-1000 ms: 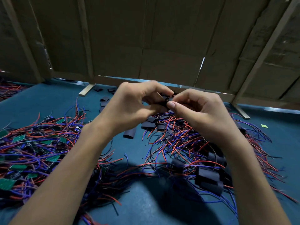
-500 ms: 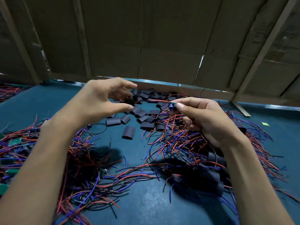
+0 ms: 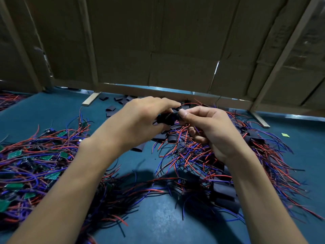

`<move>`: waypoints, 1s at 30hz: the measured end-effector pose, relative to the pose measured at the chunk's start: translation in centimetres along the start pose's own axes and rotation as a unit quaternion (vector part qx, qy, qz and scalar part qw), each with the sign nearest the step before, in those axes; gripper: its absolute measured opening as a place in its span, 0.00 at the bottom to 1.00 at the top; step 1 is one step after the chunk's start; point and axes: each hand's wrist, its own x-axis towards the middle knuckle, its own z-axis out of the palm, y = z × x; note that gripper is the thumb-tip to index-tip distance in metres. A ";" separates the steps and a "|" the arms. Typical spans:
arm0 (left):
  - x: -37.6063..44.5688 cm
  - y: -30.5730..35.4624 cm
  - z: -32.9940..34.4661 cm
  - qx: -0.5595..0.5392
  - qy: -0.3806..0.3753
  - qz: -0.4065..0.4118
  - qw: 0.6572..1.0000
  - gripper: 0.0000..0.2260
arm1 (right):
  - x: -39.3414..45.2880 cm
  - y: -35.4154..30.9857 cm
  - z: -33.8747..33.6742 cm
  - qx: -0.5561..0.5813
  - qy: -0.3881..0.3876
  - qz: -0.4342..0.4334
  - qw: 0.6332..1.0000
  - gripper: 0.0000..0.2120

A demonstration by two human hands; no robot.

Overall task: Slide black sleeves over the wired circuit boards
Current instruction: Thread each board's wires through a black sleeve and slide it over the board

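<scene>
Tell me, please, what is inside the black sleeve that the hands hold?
Its inside is hidden: the left hand and the right hand cover the black sleeve. Only a red wire arches above it.

Hands [image 3: 140,118] together again, sleeve [image 3: 166,118] on board.

black sleeve [image 3: 166,118] partly hidden behind left hand [image 3: 140,120], board unseen

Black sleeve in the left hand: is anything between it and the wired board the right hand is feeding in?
Nothing visible. The left hand grips the black sleeve right against the right hand fingertips pinching the board end; the board itself is hidden.
</scene>
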 end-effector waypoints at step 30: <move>-2.4 -4.9 4.0 -0.106 -0.133 -0.334 0.927 0.30 | -1.5 -3.3 -2.1 -0.217 0.256 -0.158 0.929 0.03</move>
